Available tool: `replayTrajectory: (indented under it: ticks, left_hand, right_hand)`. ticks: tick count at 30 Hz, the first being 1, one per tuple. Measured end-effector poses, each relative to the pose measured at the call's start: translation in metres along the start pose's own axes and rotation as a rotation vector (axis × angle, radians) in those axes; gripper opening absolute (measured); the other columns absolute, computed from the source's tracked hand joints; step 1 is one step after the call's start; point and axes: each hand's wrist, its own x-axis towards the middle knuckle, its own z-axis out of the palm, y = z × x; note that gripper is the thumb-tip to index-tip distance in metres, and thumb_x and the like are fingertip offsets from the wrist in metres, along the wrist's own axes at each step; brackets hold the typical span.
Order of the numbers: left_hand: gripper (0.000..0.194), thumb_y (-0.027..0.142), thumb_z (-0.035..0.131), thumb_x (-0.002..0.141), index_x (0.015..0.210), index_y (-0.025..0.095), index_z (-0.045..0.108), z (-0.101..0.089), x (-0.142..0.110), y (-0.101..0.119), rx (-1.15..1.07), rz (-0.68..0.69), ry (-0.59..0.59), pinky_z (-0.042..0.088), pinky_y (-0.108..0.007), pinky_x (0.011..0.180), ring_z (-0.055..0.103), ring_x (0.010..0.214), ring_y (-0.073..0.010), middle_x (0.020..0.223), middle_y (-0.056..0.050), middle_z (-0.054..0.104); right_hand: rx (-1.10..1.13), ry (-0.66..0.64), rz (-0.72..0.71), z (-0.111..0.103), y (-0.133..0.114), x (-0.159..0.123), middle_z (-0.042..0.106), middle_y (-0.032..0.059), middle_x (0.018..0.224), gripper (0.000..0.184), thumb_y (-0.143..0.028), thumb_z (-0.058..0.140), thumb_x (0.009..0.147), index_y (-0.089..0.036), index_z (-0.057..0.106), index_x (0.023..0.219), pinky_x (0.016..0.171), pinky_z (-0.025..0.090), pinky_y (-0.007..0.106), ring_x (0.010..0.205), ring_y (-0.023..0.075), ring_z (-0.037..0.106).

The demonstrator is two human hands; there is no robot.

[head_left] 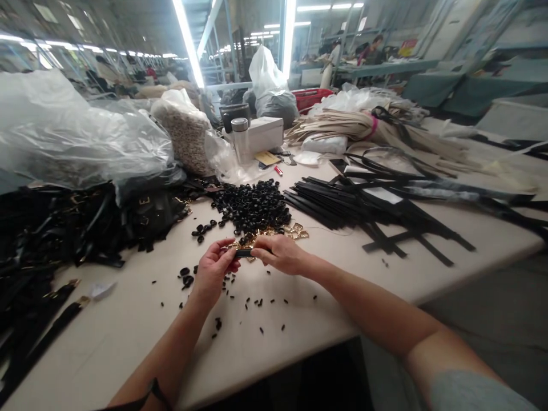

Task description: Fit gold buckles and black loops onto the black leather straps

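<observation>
In the middle of the table, my left hand (214, 267) pinches one end of a short black strap (244, 253). My right hand (280, 254) has its fingers closed on the strap's other end, so it is stretched level between both hands. Gold-coloured metal shows by the left fingertips, though I cannot tell whether it is attached to the strap. Just beyond my hands are gold rectangular buckles (297, 231) and a heap of small black loops (252, 205). Small black bits (259, 302) are scattered on the tabletop nearer to me.
Black straps with gold buckles (145, 214) are piled at the left. Long flat black strips (334, 202) lie at the right, with beige strips (338, 125) behind. Plastic bags (81, 131), a clear bottle (240, 142) and a white box (265, 134) stand at the back.
</observation>
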Motion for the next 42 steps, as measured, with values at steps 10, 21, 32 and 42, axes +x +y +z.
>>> replayTrajectory:
  ticks: [10, 21, 32, 42]
  left_hand:
    - [0.062, 0.036, 0.078, 0.069, 0.121, 0.014, 0.054, 0.004, -0.002, -0.003, -0.101, -0.091, -0.030, 0.048, -0.019, 0.056, 0.061, 0.057, -0.0097, 0.073, -0.002, 0.067]
    - [0.013, 0.030, 0.065, 0.082, 0.087, 0.022, 0.073, 0.001, -0.007, 0.005, 0.595, 0.502, -0.154, 0.048, -0.034, 0.090, 0.061, 0.095, -0.0211, 0.100, -0.007, 0.067]
    - [0.040, 0.052, 0.053, 0.085, 0.070, 0.017, 0.065, -0.016, -0.003, 0.006, 0.341, 0.283, 0.025, 0.050, -0.032, 0.068, 0.060, 0.065, -0.0190, 0.069, -0.006, 0.065]
    - [0.036, 0.049, 0.073, 0.070, 0.073, 0.013, 0.067, -0.005, 0.000, -0.003, 0.093, -0.022, -0.019, 0.048, -0.024, 0.058, 0.058, 0.057, -0.0134, 0.065, -0.005, 0.067]
  right_hand:
    - [-0.124, 0.334, -0.230, 0.021, 0.005, -0.001, 0.070, 0.0020, 0.087, 0.016, -0.034, 0.065, 0.084, -0.021, 0.070, 0.092, 0.067, 0.044, 0.021, 0.076, 0.0122, 0.064]
    - [-0.276, 0.312, -0.373, 0.019, 0.005, -0.004, 0.065, 0.0009, 0.076, 0.016, -0.027, 0.055, 0.089, -0.019, 0.066, 0.082, 0.058, 0.036, 0.021, 0.066, 0.0098, 0.058]
    - [-0.168, 0.392, -0.285, 0.006, 0.005, -0.001, 0.064, 0.0008, 0.074, 0.009, -0.023, 0.060, 0.084, -0.018, 0.064, 0.077, 0.059, 0.038, 0.021, 0.064, 0.0097, 0.056]
    - [-0.206, 0.370, -0.294, 0.021, 0.003, -0.004, 0.069, 0.0032, 0.090, 0.024, -0.038, 0.058, 0.089, -0.020, 0.067, 0.102, 0.070, 0.045, 0.022, 0.079, 0.0127, 0.064]
